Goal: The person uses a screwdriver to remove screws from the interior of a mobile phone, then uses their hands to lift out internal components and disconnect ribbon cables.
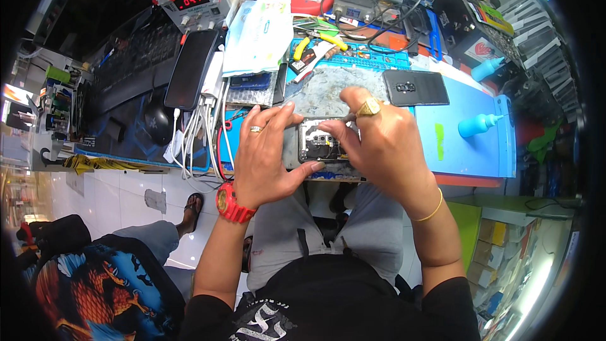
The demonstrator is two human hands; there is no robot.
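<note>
A blue work mat (464,151) spans the bench, with a stained grey pad (341,85) in its middle. A loose bundle of white cables (201,127) runs down just left of the person; a sleeve or wrist snagging it might jolt the work. The right hand (384,136) is drawn narrow, thumb and forefinger bent together over the phone's right part; whether they pinch a tool or small part cannot be told. The left hand (270,146) is spread wide at the phone's left side, thumb at its lower edge. A closed dark phone (416,88) lies beyond the right hand, where a stray knuckle could nudge it. The opened phone (314,143) lies at the pad's near edge, between the hands, its inner parts bare: if the left thumb's light bracing gave way, it could skid, and a slip by the right fingers might scratch a board or tear a connector.
</note>
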